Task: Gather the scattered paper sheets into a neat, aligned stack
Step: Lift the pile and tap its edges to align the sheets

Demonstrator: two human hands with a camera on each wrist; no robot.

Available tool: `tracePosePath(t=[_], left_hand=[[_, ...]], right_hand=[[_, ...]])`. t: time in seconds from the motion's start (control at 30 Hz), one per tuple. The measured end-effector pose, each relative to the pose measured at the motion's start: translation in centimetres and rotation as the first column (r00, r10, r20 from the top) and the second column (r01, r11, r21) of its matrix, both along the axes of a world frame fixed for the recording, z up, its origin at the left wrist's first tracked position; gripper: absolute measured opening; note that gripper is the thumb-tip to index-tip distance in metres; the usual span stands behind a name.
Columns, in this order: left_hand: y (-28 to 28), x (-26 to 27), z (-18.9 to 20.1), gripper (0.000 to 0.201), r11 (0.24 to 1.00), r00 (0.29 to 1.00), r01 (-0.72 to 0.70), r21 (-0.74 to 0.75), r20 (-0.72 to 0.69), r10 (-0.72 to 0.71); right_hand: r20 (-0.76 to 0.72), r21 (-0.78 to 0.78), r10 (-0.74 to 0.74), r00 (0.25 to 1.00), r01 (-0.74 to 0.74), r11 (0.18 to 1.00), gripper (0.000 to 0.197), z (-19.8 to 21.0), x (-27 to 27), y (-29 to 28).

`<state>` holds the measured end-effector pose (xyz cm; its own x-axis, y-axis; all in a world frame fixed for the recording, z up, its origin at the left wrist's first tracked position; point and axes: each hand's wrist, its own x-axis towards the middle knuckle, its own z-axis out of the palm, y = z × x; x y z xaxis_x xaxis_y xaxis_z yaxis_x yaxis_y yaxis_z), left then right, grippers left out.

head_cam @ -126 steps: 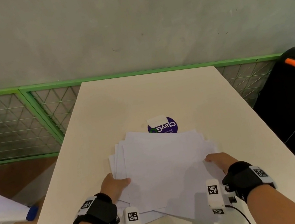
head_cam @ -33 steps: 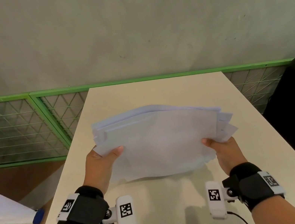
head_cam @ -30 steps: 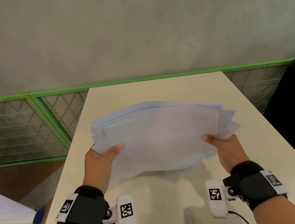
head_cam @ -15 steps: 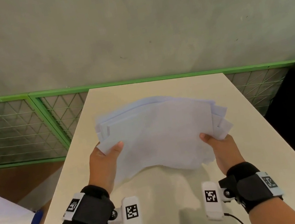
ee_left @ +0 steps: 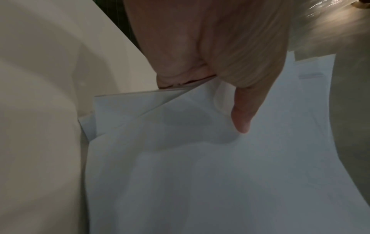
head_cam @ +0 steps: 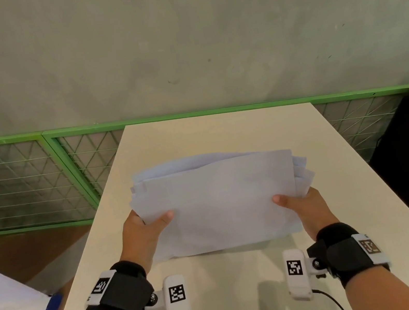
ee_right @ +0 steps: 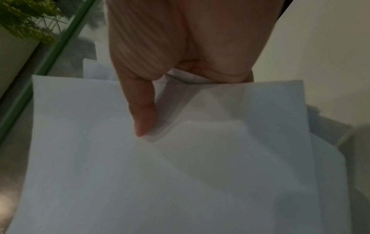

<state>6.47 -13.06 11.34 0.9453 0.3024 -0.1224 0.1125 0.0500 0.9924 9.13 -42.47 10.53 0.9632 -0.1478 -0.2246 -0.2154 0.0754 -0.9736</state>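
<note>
Paper sheets [head_cam: 219, 201] pinched between left hand [head_cam: 141, 234] and right hand [head_cam: 305, 208], both grips clamped on side edges.

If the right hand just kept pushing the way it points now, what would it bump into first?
The right hand already grips the paper sheets, so they would travel with it. Beyond them lies bare table, then probably the green railing and wall; depth is hard to judge.

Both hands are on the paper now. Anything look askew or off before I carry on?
Yes: the paper sheets are not squared yet. Corners stick out past the top sheet beside the right hand, and edges are stepped near the left hand. The bundle also bows upward between the hands.
</note>
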Motion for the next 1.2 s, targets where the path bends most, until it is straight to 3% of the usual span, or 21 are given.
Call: tracePosePath(t=[0.1, 0.23, 0.4, 0.7, 1.03, 1.2], left_hand=[[0.1, 0.2, 0.4, 0.038, 1.0, 1.0, 0.012, -0.017, 0.004, -0.012], [-0.2, 0.8, 1.0, 0.029, 0.997, 1.0, -0.002, -0.076, 0.019, 0.003], [-0.7, 1.2, 3.2, 0.034, 0.997, 0.994, -0.002, -0.081, 0.11, 0.01], [-0.8, 0.9, 2.8, 0.039, 0.997, 0.988, -0.056, -0.058, 0.143, 0.064], [0.8, 1.3, 1.7, 0.025, 0.985, 0.972, -0.158, -0.071, 0.167, 0.168], [2.3, 1.2, 0.9, 0.023, 0.982, 0.977, -0.173, -0.073, 0.113, 0.18]], right_hand=[[-0.035, 0.014, 0.044, 0.998, -0.043, 0.999, 0.052, 0.0, 0.1, -0.2], [0.017, -0.033, -0.053, 0.998, 0.053, 0.998, 0.019, 0.8, 0.4, 0.4], [0.142, 0.015, -0.142, 0.98, 0.141, 0.99, 0.018, 2.7, 1.1, 0.7], [0.132, 0.079, -0.14, 0.981, 0.131, 0.988, 0.02, 2.0, 1.0, 1.1], [0.12, 0.085, -0.055, 0.991, 0.045, 0.995, 0.016, 2.1, 2.4, 3.4], [0.095, 0.098, 0.063, 0.993, -0.073, 0.993, 0.026, 1.0, 2.8, 4.4]])
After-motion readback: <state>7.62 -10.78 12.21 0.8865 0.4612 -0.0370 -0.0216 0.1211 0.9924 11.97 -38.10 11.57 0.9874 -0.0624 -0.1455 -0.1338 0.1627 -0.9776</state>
